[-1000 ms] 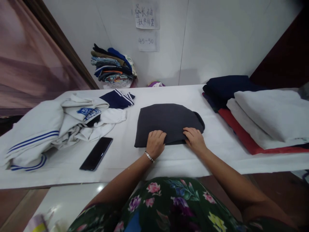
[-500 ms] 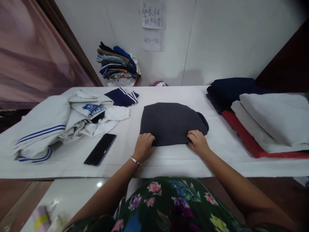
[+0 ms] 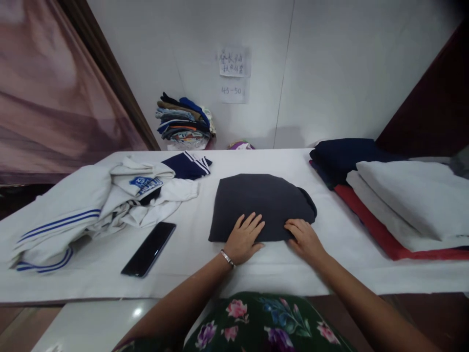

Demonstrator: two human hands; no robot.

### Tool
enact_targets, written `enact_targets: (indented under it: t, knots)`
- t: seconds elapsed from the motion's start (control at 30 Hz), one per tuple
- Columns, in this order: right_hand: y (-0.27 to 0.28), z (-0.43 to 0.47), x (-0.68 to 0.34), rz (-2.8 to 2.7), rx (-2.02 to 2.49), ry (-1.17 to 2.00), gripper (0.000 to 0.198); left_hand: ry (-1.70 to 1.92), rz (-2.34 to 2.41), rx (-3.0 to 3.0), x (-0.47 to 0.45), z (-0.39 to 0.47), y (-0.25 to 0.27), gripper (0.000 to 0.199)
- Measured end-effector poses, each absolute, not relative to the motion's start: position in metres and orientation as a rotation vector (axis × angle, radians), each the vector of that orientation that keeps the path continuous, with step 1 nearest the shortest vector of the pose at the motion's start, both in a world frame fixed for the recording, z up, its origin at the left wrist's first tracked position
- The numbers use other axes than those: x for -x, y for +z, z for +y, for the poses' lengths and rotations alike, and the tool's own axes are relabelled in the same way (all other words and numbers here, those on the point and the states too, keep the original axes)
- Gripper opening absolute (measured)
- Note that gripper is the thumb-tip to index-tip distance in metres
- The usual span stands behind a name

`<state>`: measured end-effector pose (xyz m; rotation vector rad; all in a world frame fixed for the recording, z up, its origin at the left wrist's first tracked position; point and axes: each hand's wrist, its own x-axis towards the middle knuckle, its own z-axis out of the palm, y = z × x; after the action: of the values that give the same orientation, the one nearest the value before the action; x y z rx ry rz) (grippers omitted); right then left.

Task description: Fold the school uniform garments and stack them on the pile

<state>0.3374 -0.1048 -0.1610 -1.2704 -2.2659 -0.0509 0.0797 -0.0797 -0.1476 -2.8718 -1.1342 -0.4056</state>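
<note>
A dark grey garment (image 3: 260, 200), folded into a compact bundle, lies on the white-covered table (image 3: 278, 271) before me. My left hand (image 3: 245, 239) rests on its near edge, palm down, with the fingers spread over the cloth. At the near right part of the bundle is my right hand (image 3: 305, 238), its fingers lying on the cloth and its thumb apart by the edge. A rounded fold sticks out at the garment's right end. Neither hand lifts the cloth.
Left of me lie a black phone (image 3: 148, 249), rumpled white clothing with blue stripes (image 3: 69, 210) and a navy striped piece (image 3: 186, 165). Folded garments (image 3: 410, 200) are stacked at the right. Behind the table stands a clothes pile (image 3: 185, 122) against the wall.
My left hand has moved right from the garment's near left corner and spread its fingers on top. My right hand has loosened at the near edge. The camera has tilted up.
</note>
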Motion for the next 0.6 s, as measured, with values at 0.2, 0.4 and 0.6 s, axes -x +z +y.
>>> enact_targets:
  t: [0.2,0.4,0.6]
  knots:
    - [-0.125,-0.108,-0.313,-2.327,1.165,-0.028,0.048,-0.571,-1.243,2.815,-0.082,-0.071,-0.118,0.049]
    - [-0.137,-0.065,-0.299,-2.38,1.421,-0.145,0.053,-0.483,-1.621,2.537,-0.075,-0.031,-0.116,0.059]
    - [-0.157,-0.061,-0.305,-2.386,1.469,-0.031,0.055,-0.448,-1.742,2.56,-0.062,-0.023,-0.13,0.063]
